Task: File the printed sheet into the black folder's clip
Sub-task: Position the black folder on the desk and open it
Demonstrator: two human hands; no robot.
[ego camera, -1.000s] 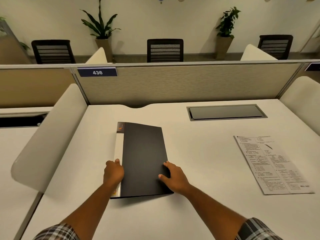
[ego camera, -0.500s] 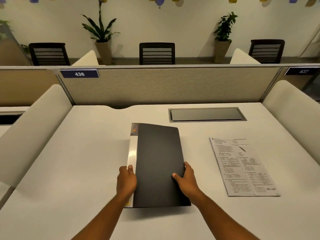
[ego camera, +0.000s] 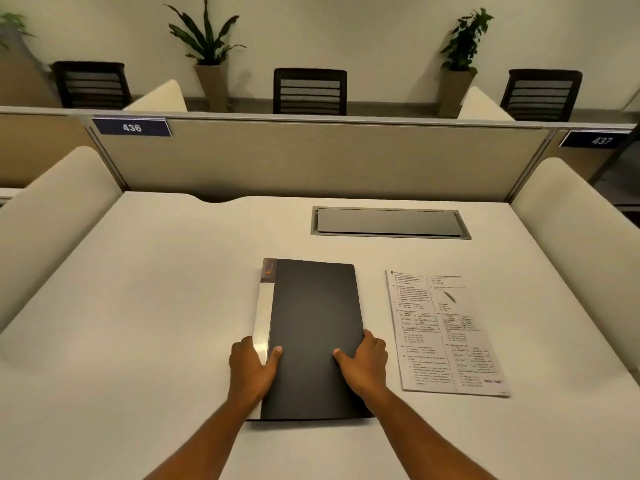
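Closed black folder flat on table, both hands gripping its near half; printed sheet loose beside it.

Left hand [ego camera: 250, 367] clasps the folder's pale spine edge, thumb on the cover, fingers hidden beneath or beside the edge. Black folder [ego camera: 313, 334] lies shut, lower centre of frame, long side running away from the viewer. Right hand [ego camera: 365, 363] clasps the opposite edge, thumb on the cover. Printed sheet [ego camera: 445, 336] lies flat just right of the folder, not touching it, text side up. White table [ego camera: 156, 306] carries both; a grey cable hatch [ego camera: 389, 222] sits upper right of centre.
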